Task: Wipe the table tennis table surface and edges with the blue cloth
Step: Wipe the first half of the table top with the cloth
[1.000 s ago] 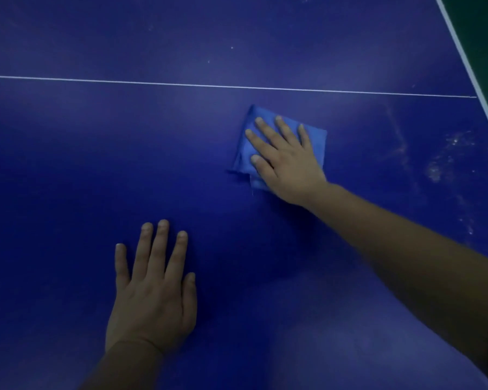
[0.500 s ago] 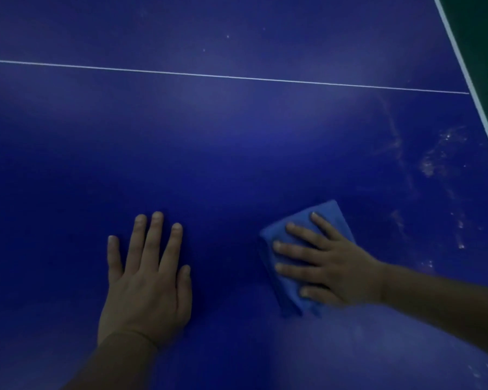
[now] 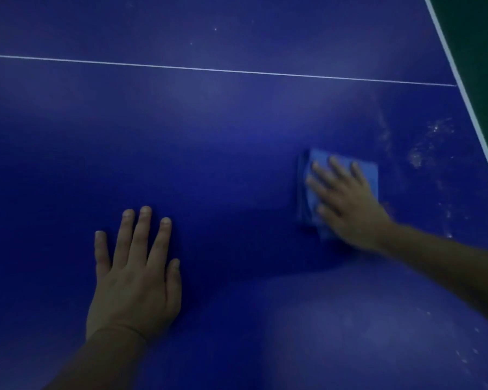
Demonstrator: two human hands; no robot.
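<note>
We see the right hand flat on the blue cloth, fingers straight and slightly spread, palm pressing the cloth onto the table tennis table. The hand is motion-blurred, so we cannot tell fine finger detail. The cloth is folded into a rough square and sits right of centre on the playing surface; its far and left edges stick out past the fingertips, and a lower corner shows just below the thumb side. The cloth lies on the near side of the white centre line, well apart from it. To the right of the cloth, whitish smudges mark the surface, between the cloth and the white edge line that runs diagonally down the right side. The cloth is near those smudges but not over them. More faint specks show at the lower right, near the forearm. Beyond the edge line, a dark green floor fills the top right corner. The left hand lies palm down directly on the bare table, lower left, fingers straight and a little fanned, thumb tucked alongside, holding nothing. The two hands are well apart. Lighting is dim, with a softer bright patch on the surface around the middle.
</note>
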